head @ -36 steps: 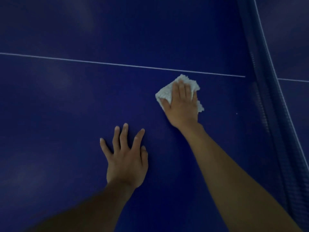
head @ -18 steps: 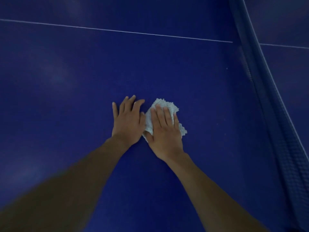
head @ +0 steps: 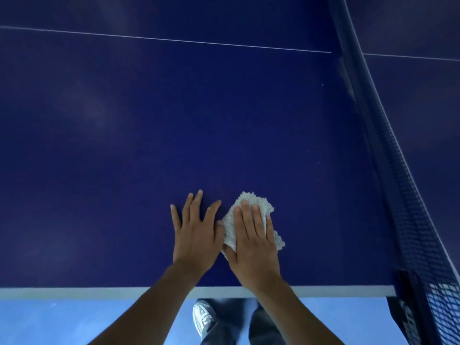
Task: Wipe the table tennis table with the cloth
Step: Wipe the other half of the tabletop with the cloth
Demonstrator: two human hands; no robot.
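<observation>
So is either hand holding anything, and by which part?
The right hand presses the middle of the crumpled white cloth; the left hand holds nothing.

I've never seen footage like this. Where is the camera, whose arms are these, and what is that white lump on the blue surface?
There is no machine here. These are a person's two bare arms, filmed by a wide-angle camera worn on their head, looking forward and down. The blue surface is a table tennis table, and the net runs along the right. The white lump is a crumpled cloth. The right hand lies flat on top of it, pressing it to the table for wiping. The left hand rests flat on the table just beside it, fingers spread, holding nothing. Below the table's near edge you can see the floor and the person's shoe.
</observation>
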